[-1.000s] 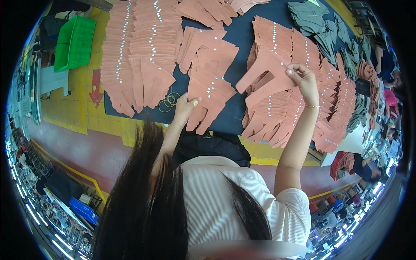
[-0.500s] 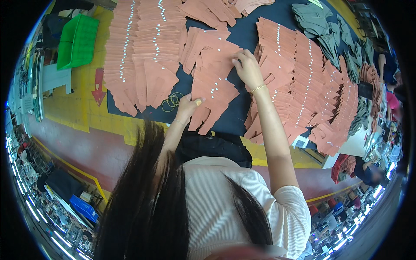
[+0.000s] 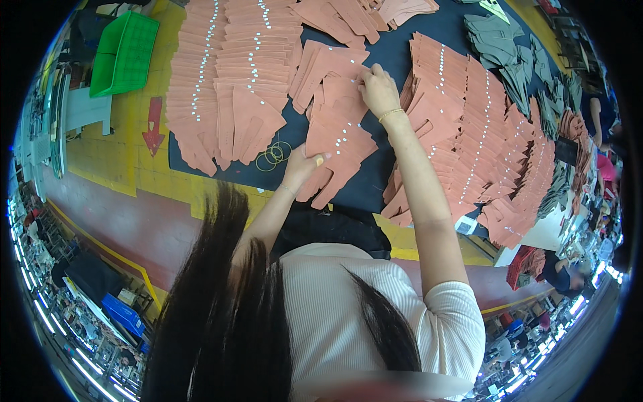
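Flat salmon-coloured cut pieces (image 3: 339, 134) with small white tags lie overlapped in a small bundle in front of me. My left hand (image 3: 305, 167) grips this bundle by its left edge, thumb on top and the other fingers hidden beneath. At the bundle's upper right edge, my right hand (image 3: 380, 91) has its fingertips pinched together at a piece's edge; how much of the material is between them is hard to see. Just beyond, more salmon pieces (image 3: 318, 63) with a slot cut in them lie partly under the bundle.
Long overlapped rows of salmon pieces (image 3: 194, 87) cover the left of the dark table (image 3: 362, 191), with further rows (image 3: 479, 127) at right. Yellow-green rubber bands (image 3: 271, 157) lie near my left hand. Grey-green pieces (image 3: 499, 43) are far right; a green crate (image 3: 124, 53) stands left.
The whole view has shifted slightly. My right hand has moved a little left and away, closer onto the bundle's edge. My left hand keeps its grip at the left edge.
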Tool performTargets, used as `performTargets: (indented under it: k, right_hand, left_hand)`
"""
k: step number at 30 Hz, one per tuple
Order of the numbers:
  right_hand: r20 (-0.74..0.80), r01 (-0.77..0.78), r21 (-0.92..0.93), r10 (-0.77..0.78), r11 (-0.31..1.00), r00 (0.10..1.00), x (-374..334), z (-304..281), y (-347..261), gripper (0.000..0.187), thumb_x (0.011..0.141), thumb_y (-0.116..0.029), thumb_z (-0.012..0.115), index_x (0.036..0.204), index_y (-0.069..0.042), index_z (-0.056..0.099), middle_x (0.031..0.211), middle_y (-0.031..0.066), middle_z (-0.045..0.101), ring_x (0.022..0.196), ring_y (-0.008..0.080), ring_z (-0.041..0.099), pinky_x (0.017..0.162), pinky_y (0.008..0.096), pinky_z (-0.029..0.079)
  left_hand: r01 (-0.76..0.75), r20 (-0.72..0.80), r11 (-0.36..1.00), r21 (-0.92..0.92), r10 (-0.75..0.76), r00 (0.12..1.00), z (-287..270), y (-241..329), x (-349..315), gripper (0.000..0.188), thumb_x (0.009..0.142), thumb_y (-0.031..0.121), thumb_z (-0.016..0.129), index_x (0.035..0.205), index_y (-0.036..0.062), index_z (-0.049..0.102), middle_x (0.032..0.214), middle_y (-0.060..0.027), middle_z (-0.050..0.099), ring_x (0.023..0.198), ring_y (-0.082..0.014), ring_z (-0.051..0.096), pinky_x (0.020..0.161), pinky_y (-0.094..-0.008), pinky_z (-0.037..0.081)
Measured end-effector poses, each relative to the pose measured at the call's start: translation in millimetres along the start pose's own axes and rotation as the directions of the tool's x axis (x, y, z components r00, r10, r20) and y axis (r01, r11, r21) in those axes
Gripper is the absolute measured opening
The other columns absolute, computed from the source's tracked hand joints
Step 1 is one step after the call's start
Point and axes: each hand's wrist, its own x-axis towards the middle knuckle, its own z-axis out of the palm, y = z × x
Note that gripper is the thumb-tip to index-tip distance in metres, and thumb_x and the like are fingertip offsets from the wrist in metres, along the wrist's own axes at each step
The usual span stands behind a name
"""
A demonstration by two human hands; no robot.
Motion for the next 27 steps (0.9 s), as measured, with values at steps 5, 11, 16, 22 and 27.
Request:
performTargets:
  k: [5,11,16,22,27]
  right_hand:
    - [-0.009,0.057,0.104,-0.056,0.993,0.998,-12,-35,0,0.012,0.084,-0.014,0.063,0.095,-0.012,0.066,0.095,0.0087,0.061,0.083,0.033,0.064,0.07,0.0432,0.051]
    - [-0.381,0.095,0.19,-0.016,0.977,0.924,-26,-108,4,0.009,0.086,-0.01,0.059,0.092,-0.011,0.065,0.087,0.0087,0.066,0.078,0.0318,0.065,0.067,0.0407,0.051]
    - [-0.479,0.091,0.303,0.069,0.948,0.875,-62,-164,16,0.014,0.087,-0.01,0.062,0.1,-0.009,0.067,0.088,0.011,0.067,0.077,0.0301,0.065,0.068,0.0356,0.051]
    - [-0.293,-0.067,0.334,0.171,0.94,0.941,-121,-198,34,0.016,0.088,-0.007,0.062,0.102,-0.004,0.067,0.089,0.0129,0.067,0.075,0.0253,0.065,0.071,0.0302,0.05]
    - [-0.013,-0.185,0.474,0.216,0.861,0.976,-166,-198,48,0.015,0.087,-0.008,0.063,0.1,-0.002,0.068,0.083,0.0136,0.068,0.073,0.0179,0.064,0.07,0.0277,0.049]
  left_hand:
    - [0.039,-0.046,0.993,0.112,-0.034,0.998,-5,-3,4,0.031,0.084,0.007,0.07,0.112,-0.0044,0.061,0.105,-0.0088,0.068,0.094,-0.0133,0.062,0.085,-0.0274,0.048]
    - [-0.001,-0.076,0.993,0.115,0.009,0.997,-4,-10,6,0.031,0.085,0.008,0.069,0.111,-0.0057,0.06,0.105,-0.0104,0.068,0.094,-0.0142,0.062,0.085,-0.0281,0.048]
    - [0.031,-0.079,0.992,0.122,-0.022,0.997,-4,-6,3,0.028,0.088,0.006,0.066,0.114,-0.0034,0.059,0.108,-0.0063,0.065,0.095,-0.0107,0.058,0.086,-0.0258,0.046]
    - [0.012,-0.09,0.999,0.05,-0.008,0.996,-8,-6,-1,0.025,0.088,0.008,0.067,0.109,-0.0026,0.058,0.106,-0.0071,0.065,0.096,-0.0112,0.059,0.087,-0.026,0.046]
    - [0.022,-0.061,0.999,0.039,-0.02,0.998,-11,-6,1,0.027,0.087,0.009,0.068,0.11,-0.0018,0.058,0.107,-0.0074,0.065,0.096,-0.0118,0.06,0.087,-0.0264,0.046]
